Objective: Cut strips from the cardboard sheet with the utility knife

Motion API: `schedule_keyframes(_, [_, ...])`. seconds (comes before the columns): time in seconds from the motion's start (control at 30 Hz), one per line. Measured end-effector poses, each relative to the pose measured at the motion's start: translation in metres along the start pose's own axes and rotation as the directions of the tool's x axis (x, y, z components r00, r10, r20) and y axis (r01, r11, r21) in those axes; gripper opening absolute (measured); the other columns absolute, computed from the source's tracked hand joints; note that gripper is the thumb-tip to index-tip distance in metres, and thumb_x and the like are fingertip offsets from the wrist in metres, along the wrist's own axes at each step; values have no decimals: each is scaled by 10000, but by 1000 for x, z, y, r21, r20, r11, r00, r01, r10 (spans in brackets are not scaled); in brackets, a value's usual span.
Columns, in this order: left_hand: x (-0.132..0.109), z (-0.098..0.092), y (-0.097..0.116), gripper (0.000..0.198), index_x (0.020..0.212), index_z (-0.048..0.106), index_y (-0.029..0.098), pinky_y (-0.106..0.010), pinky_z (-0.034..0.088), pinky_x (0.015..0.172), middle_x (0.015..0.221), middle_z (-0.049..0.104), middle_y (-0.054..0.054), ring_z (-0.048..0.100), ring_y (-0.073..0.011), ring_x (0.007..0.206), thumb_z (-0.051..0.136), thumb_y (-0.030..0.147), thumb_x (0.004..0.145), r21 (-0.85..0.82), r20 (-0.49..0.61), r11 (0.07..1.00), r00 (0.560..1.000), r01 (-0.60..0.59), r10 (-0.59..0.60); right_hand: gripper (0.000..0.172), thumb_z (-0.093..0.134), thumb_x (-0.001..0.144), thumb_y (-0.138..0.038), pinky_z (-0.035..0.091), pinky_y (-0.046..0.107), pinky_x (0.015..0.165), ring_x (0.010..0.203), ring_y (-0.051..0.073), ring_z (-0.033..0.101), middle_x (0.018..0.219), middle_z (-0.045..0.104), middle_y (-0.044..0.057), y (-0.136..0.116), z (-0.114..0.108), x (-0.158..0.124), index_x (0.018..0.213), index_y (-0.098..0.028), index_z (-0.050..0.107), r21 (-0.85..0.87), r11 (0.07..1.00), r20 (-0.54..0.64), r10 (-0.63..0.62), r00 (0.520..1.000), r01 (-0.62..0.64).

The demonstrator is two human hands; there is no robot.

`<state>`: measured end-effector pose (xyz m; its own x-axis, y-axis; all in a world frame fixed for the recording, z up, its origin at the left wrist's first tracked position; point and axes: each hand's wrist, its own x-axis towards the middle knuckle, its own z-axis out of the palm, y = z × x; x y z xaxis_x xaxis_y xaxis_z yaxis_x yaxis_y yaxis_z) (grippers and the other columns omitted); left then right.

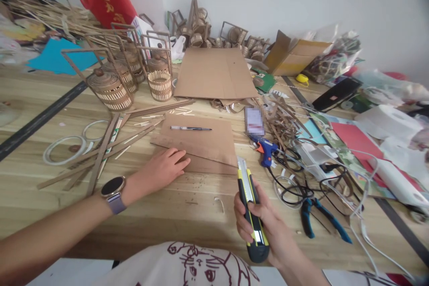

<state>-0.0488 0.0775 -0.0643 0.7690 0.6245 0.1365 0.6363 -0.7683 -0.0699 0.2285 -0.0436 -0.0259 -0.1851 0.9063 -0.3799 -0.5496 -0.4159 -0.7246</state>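
My left hand [164, 169], a watch on its wrist, lies with fingers spread on the lower left edge of a brown cardboard piece [208, 136]. A slanted dark line runs across the cardboard, and a pen [191, 128] rests on its upper part. In my right hand [253, 216] is a yellow and black utility knife [256, 228], its blade out and pointing away from me, beside the cardboard's lower right corner. My right fingers wrap round the knife's handle.
Wooden strips [103, 154] and white rings [63, 149] lie on the left, with bamboo lanterns [114, 91] behind. A larger cardboard sheet [216, 73] is farther back. To the right are a blue glue gun [267, 149], pliers [323, 219] and tangled cables.
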Motion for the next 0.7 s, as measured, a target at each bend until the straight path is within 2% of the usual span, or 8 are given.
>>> schedule_keyframes(0.13, [1, -2, -1, 314, 1253, 649, 151, -408, 542, 896, 1293, 636, -145, 565, -285, 1120, 632, 257, 958, -16, 8, 1000, 1000, -6, 6, 496, 749, 812, -374, 334, 185, 433, 491, 77, 478, 767, 577, -68, 1, -2, 0, 1203, -379, 444, -51, 997, 8, 56, 998, -56])
schedule_keyframes(0.2, [3, -7, -3, 284, 1220, 668, 157, -405, 545, 886, 1257, 650, -133, 580, -275, 1087, 624, 273, 965, -46, 7, 999, 1000, -5, 5, 471, 736, 832, -464, 326, 194, 408, 452, 80, 461, 731, 581, -66, -4, -5, 3, 1193, -348, 456, -123, 991, -2, 59, 998, -59])
schedule_keyframes(0.27, [7, -13, -6, 245, 1179, 690, 163, -407, 543, 896, 1226, 658, -120, 589, -262, 1061, 592, 273, 984, -77, -13, 997, 1000, 14, -15, 433, 690, 859, -576, 357, 215, 412, 442, 93, 481, 695, 597, -49, -15, -8, 9, 1121, -292, 495, -277, 960, -27, 21, 999, -28])
schedule_keyframes(0.33, [14, -16, -9, 251, 1174, 697, 153, -425, 533, 934, 1228, 655, -125, 587, -263, 1085, 535, 254, 1010, -89, -58, 995, 997, 44, -49, 426, 655, 872, -624, 456, 254, 503, 549, 133, 588, 748, 654, 3, -33, -10, 17, 1021, -248, 525, -501, 865, -22, -38, 999, 22])
schedule_keyframes(0.43, [29, -12, -14, 311, 1225, 672, 129, -466, 495, 1024, 1289, 632, -154, 556, -281, 1203, 445, 241, 1044, -97, -151, 992, 984, 84, -98, 337, 644, 881, -540, 542, 332, 691, 796, 205, 678, 952, 714, 74, -63, -9, 34, 989, -242, 529, -798, 584, 111, -102, 989, 150])
schedule_keyframes(0.5, [40, -3, -16, 365, 1313, 618, 119, -513, 441, 1097, 1405, 569, -185, 486, -304, 1334, 418, 286, 1057, -123, -181, 986, 975, 111, -133, 217, 580, 906, -435, 533, 348, 744, 813, 210, 674, 936, 719, 60, -77, -4, 48, 1006, -249, 533, -926, 276, 242, -90, 966, 258])
schedule_keyframes(0.6, [52, 12, -17, 490, 1440, 505, 99, -569, 344, 1165, 1547, 433, -221, 357, -351, 1462, 444, 386, 1048, -137, -136, 982, 980, 130, -148, 264, 477, 948, -367, 519, 351, 768, 896, 240, 694, 1033, 732, 89, -80, 6, 71, 1167, -235, 544, -928, -136, 345, 39, 938, 347])
schedule_keyframes(0.7, [58, 23, -14, 575, 1492, 458, 110, -587, 278, 1194, 1596, 372, -209, 301, -375, 1497, 441, 465, 1040, -140, -65, 982, 988, 130, -140, 301, 427, 998, -356, 501, 329, 703, 924, 271, 708, 1089, 736, 116, -69, 17, 92, 1244, -227, 543, -844, -399, 319, 163, 934, 358])
